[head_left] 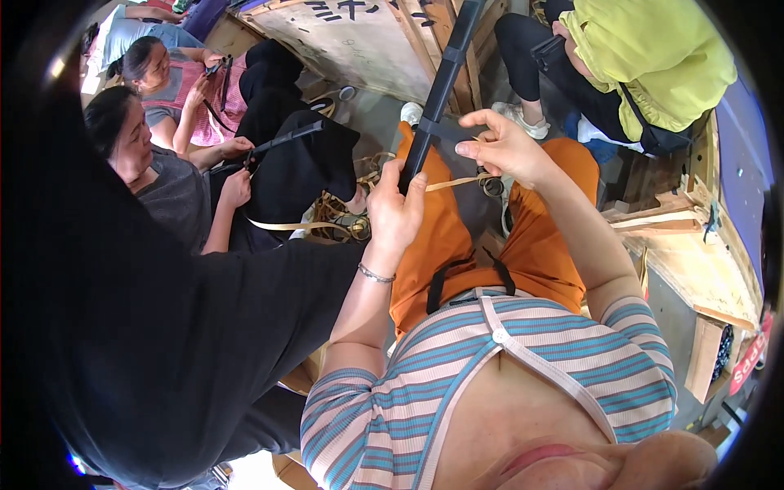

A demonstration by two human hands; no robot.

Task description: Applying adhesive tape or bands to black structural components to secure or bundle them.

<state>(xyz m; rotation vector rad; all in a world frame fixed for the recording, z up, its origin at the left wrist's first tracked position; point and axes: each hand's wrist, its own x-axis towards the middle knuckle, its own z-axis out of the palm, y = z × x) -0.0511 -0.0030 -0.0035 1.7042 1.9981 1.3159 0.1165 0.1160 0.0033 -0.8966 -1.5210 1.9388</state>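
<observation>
A long, narrow black bar (445,77) slants up and away above my lap; I cannot make out its exact kind. My left hand (394,208) is closed round its near end, thumb along one side. A short dark band (442,129) lies across the bar and sticks out toward my right hand (510,149). That hand is just right of the bar, thumb and index finger apart, other fingers curled. Below it a tan strap (453,184) runs between my knees; whether it touches my fingers is unclear.
At the left, seated co-workers handle similar black pieces (298,135); a black-clothed person (204,327) is close by my left arm. Another in a yellow top (653,61) sits at the far right. Wooden crates (351,37) stand ahead and right. Tan straps (335,216) lie on the floor.
</observation>
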